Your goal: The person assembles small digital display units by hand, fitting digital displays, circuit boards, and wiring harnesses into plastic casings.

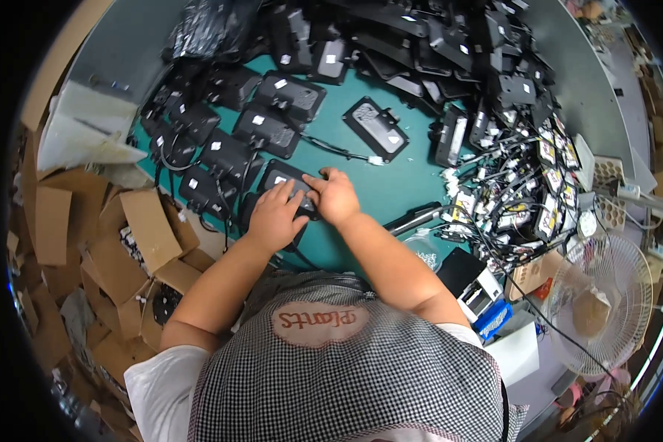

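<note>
A flat black plastic housing point(278, 174) with a small white label lies on the green mat in front of me. My left hand point(274, 217) rests on its near part, fingers stretched out and a little apart. At the housing's right edge is my right hand point(335, 197), its fingers curled and pressed against that edge. Its fingertips partly hide the part they touch. Close beyond lies another black housing point(269, 129), with a cable point(335, 147) running right to a white plug. Farther right, a single housing with a grey panel point(376, 129) lies apart.
Black housings point(449, 48) are heaped at the back. Wired modules point(519, 202) pile up on the right. A black rod-shaped tool point(414, 219) and a clear dish of small white parts point(424, 258) lie nearer. Open cardboard boxes point(151, 232) stand left; a white fan point(604, 306) stands right.
</note>
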Demonstrator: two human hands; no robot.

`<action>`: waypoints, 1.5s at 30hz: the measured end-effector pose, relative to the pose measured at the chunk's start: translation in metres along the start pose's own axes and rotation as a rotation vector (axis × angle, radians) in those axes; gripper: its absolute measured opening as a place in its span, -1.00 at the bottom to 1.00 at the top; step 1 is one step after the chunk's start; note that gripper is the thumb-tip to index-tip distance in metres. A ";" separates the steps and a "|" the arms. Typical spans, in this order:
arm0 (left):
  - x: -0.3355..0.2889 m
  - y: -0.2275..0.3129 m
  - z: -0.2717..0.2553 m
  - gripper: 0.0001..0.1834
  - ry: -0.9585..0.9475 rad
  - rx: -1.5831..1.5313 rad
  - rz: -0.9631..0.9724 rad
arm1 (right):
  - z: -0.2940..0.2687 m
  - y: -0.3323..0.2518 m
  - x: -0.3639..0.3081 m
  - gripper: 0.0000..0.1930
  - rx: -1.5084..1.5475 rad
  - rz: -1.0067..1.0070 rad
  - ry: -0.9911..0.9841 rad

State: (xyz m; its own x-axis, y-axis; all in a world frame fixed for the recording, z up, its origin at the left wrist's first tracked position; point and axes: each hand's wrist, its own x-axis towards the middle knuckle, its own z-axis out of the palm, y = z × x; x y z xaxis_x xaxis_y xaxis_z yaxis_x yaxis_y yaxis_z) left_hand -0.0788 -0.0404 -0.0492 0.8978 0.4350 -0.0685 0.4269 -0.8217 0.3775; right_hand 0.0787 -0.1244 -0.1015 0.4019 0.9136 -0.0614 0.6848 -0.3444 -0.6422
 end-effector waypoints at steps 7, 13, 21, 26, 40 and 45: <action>0.003 0.003 -0.001 -0.38 -0.228 0.033 -0.083 | -0.092 0.081 -0.015 -0.83 0.077 0.108 0.360; 0.007 0.005 -0.003 -0.33 -0.214 0.019 -0.047 | -0.198 0.217 -0.066 -0.80 0.069 0.673 0.843; 0.011 0.011 -0.005 -0.33 -0.214 0.020 -0.040 | -0.215 0.241 -0.119 -0.65 -0.258 0.777 0.163; 0.011 0.014 -0.005 -0.31 -0.238 0.035 -0.068 | -0.214 0.207 -0.080 -0.36 -0.467 0.934 -0.068; 0.004 0.012 -0.005 -0.27 -0.237 0.029 -0.081 | -0.220 0.186 -0.077 -0.13 -0.459 1.065 -0.168; 0.002 0.007 -0.001 -0.27 -0.221 0.018 -0.073 | -0.232 0.207 -0.098 -0.46 -0.369 0.789 -0.152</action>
State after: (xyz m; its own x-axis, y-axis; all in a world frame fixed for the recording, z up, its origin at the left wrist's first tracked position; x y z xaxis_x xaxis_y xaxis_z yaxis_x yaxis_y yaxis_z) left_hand -0.0743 -0.0451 -0.0457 0.8652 0.4042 -0.2968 0.4921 -0.7982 0.3474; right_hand 0.3221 -0.3355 -0.0510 0.7731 0.3902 -0.5001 0.4050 -0.9104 -0.0843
